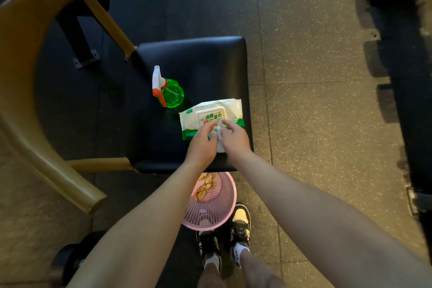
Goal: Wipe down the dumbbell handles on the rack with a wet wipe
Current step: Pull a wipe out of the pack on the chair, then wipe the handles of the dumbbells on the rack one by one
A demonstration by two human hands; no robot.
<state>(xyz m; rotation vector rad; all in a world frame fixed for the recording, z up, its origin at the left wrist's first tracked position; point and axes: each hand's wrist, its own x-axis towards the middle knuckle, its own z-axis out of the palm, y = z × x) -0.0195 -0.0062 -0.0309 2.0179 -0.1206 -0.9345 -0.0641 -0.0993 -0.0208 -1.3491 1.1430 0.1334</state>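
Head view: beyond and left of the fingers a green spray bottle (170, 92) stands on the black padded seat (198, 58); the left hand (201, 145) curls its fingers (208, 127) over the near edge of the wet wipe pack (211, 113), gripping it; just right of those fingertips a white wet wipe (219, 138) rises from the pack's opening; the right hand (235, 141) pinches that wipe; a pink basket (210, 208) sits on the floor beneath the wrists.
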